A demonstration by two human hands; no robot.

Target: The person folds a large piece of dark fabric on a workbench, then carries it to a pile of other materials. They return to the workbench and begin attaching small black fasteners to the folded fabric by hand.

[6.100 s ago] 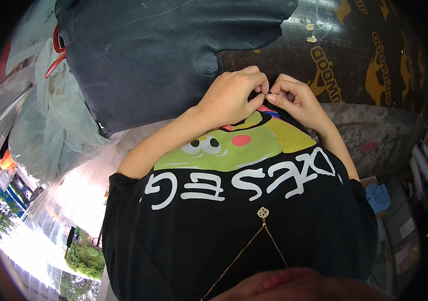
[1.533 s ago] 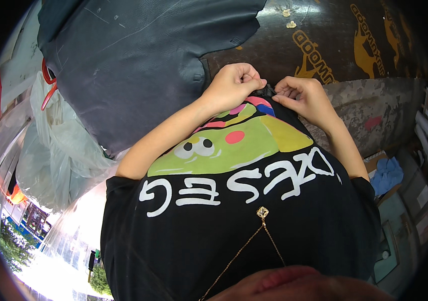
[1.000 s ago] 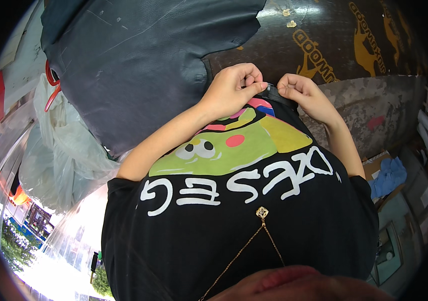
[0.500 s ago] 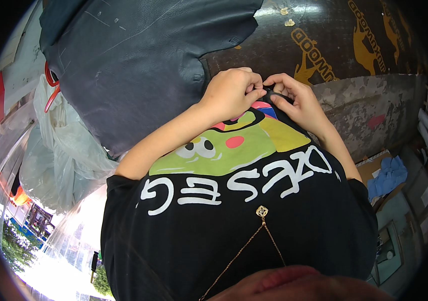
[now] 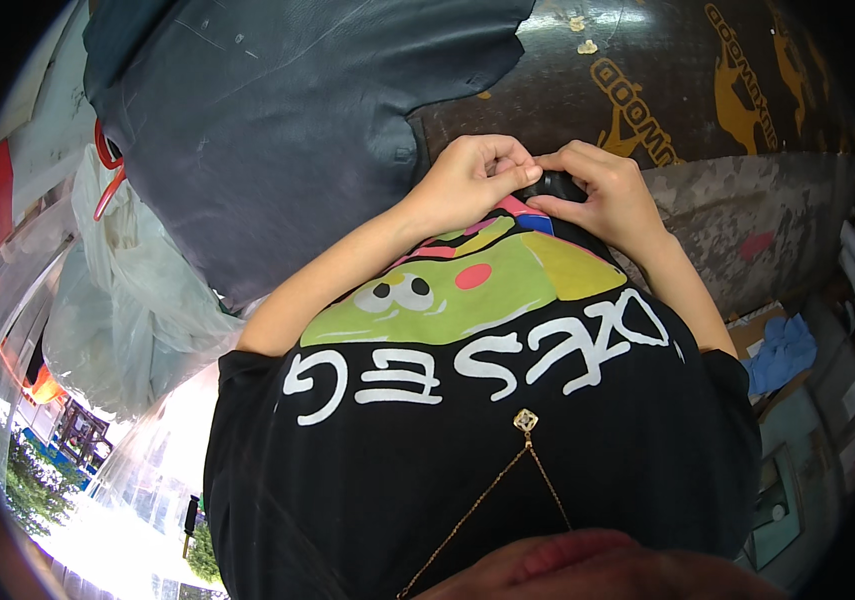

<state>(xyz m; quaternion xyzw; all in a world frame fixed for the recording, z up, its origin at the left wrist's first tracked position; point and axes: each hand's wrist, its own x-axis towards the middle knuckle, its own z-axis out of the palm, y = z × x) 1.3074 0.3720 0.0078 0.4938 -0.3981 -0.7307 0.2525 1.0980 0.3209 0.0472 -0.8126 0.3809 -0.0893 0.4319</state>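
Note:
A small, shiny black piece (image 5: 556, 187), whose kind I cannot make out, sits between my hands just above the front of my printed black shirt. My right hand (image 5: 602, 195) has its fingers and thumb around it. Close against the piece's left side, my left hand (image 5: 475, 182) pinches thumb to fingertips; whatever lies in that pinch is too small to see. Beyond the left hand spreads a large dark leather hide (image 5: 277, 120), its ragged edge ending near my knuckles.
The hide lies over a dark brown board (image 5: 507, 120) with yellow printing. A worn grey surface (image 5: 717, 225) adjoins it at right. Clear plastic bags (image 5: 137, 290) with red handles (image 5: 107, 180) hang at left. A blue cloth (image 5: 780, 355) lies in a box at right.
My right hand has turned and closed further round the black piece, more of which now shows. My left fingertips remain pinched beside it.

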